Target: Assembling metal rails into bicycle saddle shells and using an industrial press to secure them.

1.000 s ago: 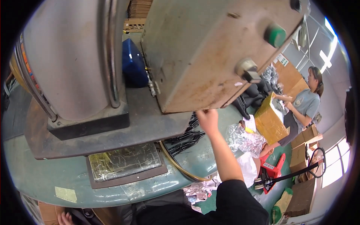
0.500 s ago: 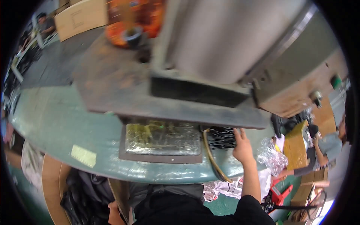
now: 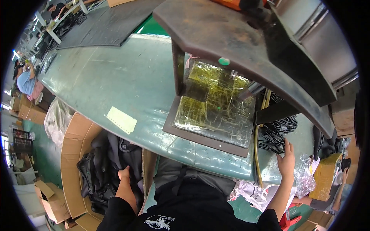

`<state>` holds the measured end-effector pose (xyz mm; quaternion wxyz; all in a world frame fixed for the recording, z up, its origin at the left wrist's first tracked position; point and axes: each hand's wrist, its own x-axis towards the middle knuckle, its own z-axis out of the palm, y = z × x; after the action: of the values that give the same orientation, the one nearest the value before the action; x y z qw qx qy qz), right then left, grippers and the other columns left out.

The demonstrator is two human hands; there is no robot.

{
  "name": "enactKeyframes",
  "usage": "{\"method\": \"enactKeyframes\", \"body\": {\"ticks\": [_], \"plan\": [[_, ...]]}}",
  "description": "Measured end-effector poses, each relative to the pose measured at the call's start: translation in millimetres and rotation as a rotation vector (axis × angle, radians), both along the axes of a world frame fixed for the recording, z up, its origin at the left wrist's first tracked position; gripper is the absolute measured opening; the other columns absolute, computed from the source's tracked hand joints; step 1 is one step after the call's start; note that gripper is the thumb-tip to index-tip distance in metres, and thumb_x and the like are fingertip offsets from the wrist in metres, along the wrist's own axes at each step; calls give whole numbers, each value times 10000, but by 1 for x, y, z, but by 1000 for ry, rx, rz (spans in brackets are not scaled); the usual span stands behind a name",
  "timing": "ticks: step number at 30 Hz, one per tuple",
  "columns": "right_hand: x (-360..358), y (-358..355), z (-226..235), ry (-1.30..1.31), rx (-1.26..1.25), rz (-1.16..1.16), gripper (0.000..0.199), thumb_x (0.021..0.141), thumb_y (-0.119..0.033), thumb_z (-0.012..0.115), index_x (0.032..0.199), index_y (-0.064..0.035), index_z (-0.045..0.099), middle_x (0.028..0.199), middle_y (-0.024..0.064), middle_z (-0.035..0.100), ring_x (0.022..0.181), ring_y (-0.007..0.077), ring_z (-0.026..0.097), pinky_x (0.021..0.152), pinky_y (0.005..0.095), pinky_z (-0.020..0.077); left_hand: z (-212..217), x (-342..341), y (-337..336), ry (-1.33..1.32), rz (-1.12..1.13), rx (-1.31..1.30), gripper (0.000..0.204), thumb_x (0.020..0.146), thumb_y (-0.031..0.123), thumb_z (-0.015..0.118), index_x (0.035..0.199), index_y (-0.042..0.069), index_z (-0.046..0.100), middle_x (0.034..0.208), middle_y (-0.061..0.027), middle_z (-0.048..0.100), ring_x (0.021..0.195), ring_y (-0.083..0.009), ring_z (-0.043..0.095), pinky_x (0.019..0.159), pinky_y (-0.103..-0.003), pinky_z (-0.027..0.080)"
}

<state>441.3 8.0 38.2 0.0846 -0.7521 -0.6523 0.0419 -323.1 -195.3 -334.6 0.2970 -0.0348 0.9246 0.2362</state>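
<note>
My left hand (image 3: 124,174) reaches down into a cardboard box (image 3: 71,169) full of black padded pieces (image 3: 110,154). It touches one of them; most of its fingers are hidden, so its grip does not show. On the right, my right hand (image 3: 286,161) lies at the table edge with fingers stretched out, holding nothing. Its fingertips are beside a bundle of thin black strips (image 3: 274,134), perhaps cords or ties. Left of the bundle, a yellowish hose (image 3: 257,154) runs over the table's edge.
A press-like machine with a heavy metal frame (image 3: 216,27) stands over a plate wrapped in clear film and yellow tape (image 3: 212,111). A pale paper label (image 3: 121,119) is on the green table (image 3: 104,81). Crumpled clear plastic (image 3: 304,177) lies right. Other people are in the background.
The view has swung left and down, showing more of the box. My left hand has gone into it among the black pieces. My right hand remains beside the black strips.
</note>
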Motion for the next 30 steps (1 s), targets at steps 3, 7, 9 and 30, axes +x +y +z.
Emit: {"method": "enactKeyframes", "body": {"ticks": [3, 7, 9, 30], "plan": [[0, 1, -7, -10, 17, 29, 902, 788, 71, 777, 1607, -107, 445, 1502, 226, 550, 1292, 479, 599, 1052, 500, 535, 22, -10, -6, 26, -26, -61, 627, 833, 339, 877, 1275, -71, 706, 1205, -204, 766, 1076, -337, 740, 951, -422, 571], [3, -3, -11, -105, 84, 97, 880, 805, 74, 746, 1611, -109, 445, 1488, 229, 566, 1278, 475, 610, 1037, 504, 538, 73, -15, 7, -145, 134, 307, 396, 862, 298, 800, 1105, 3, 698, 987, -115, 716, 798, -276, 683, 679, -387, 591], [15, -6, -19, -109, 3, -20, 846, 823, 74, 707, 1609, -101, 449, 1436, 228, 604, 1248, 470, 625, 1016, 510, 542, 101, -11, 16, -279, 436, 566, 273, 887, 210, 777, 1074, 30, 691, 1057, -109, 688, 888, -264, 672, 721, -410, 658], [-40, -8, 48, -57, 207, 39, 511, 706, 17, 666, 1210, -69, 683, 936, 161, 605, 789, 388, 618, 707, 463, 514, 386, 255, 136, 95, -1246, 789, 366, 866, 65, 857, 1141, 9, 621, 1073, -122, 571, 894, -208, 634, 677, -312, 545]]}}
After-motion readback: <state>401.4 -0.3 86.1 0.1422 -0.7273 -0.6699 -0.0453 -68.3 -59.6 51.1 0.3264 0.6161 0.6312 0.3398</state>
